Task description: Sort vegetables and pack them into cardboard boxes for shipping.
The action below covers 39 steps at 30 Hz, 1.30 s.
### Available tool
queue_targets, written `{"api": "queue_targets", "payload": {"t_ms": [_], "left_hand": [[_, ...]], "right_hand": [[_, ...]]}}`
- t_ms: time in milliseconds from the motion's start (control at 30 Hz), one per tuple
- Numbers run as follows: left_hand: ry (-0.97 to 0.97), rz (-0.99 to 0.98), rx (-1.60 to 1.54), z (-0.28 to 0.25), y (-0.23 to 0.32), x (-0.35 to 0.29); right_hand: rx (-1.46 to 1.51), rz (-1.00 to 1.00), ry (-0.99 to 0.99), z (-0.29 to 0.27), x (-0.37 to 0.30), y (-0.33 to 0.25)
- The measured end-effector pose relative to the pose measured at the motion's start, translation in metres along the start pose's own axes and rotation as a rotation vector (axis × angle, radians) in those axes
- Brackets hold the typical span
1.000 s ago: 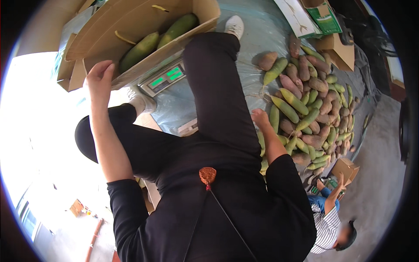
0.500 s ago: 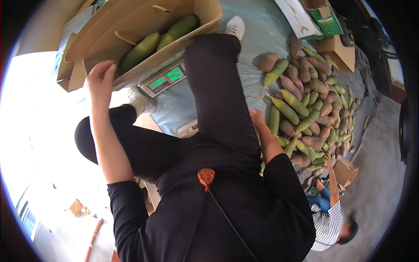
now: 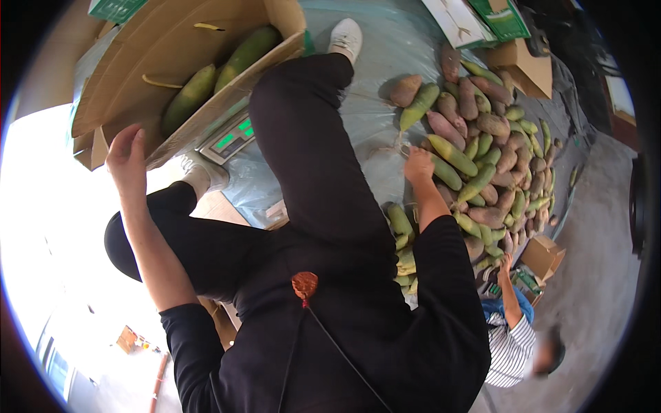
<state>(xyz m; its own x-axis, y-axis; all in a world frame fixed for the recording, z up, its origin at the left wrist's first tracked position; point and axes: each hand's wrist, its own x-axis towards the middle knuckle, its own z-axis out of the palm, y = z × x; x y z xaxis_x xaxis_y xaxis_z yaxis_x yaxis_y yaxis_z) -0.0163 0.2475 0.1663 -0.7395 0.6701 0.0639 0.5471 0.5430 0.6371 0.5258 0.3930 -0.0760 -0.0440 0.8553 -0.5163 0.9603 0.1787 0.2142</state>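
Observation:
My left hand [image 3: 127, 164] is raised beside the near left end of an open cardboard box [image 3: 117, 86], its fingers loosely curled and slightly apart with nothing in them. Two long green radishes [image 3: 189, 101] lie in the box. Beneath the box is a scale [image 3: 219, 146] with lit green digits. My right hand [image 3: 418, 165] is closed at the near left edge of a big heap, against the end of a green radish [image 3: 447, 173]. Its fingertips are turned away, so I cannot tell what they hold. A yellow-green radish [image 3: 452, 155] lies just beyond it.
The heap mixes green radishes with reddish-brown roots [image 3: 494, 124] on plastic sheeting [image 3: 372, 110]. Green and white cartons [image 3: 499, 20] and a brown box [image 3: 521, 69] stand behind it. At the lower right, another person [image 3: 509, 347] in a striped shirt reaches to the heap.
My right hand has moved forward from beside my thigh to the edge of the heap. My left hand stays near the box. The view has shifted slightly to the right.

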Motion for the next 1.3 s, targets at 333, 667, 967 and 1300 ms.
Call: {"api": "queue_targets", "payload": {"t_ms": [333,667,967,1300], "left_hand": [[0.085,0.094,0.122,0.012,0.009,0.004],[0.049,0.131,0.235,0.011,0.022,0.003],[0.070,0.193,0.229,0.002,0.027,-0.003],[0.013,0.168,0.246,-0.003,0.029,-0.008]], "right_hand": [[-0.301,-0.238,-0.041,-0.004,0.016,0.012],[-0.317,-0.195,-0.123,0.005,0.003,0.021],[0.121,-0.139,0.092,-0.020,-0.034,0.052],[1.462,0.156,0.510,-0.120,-0.026,0.080]]}}
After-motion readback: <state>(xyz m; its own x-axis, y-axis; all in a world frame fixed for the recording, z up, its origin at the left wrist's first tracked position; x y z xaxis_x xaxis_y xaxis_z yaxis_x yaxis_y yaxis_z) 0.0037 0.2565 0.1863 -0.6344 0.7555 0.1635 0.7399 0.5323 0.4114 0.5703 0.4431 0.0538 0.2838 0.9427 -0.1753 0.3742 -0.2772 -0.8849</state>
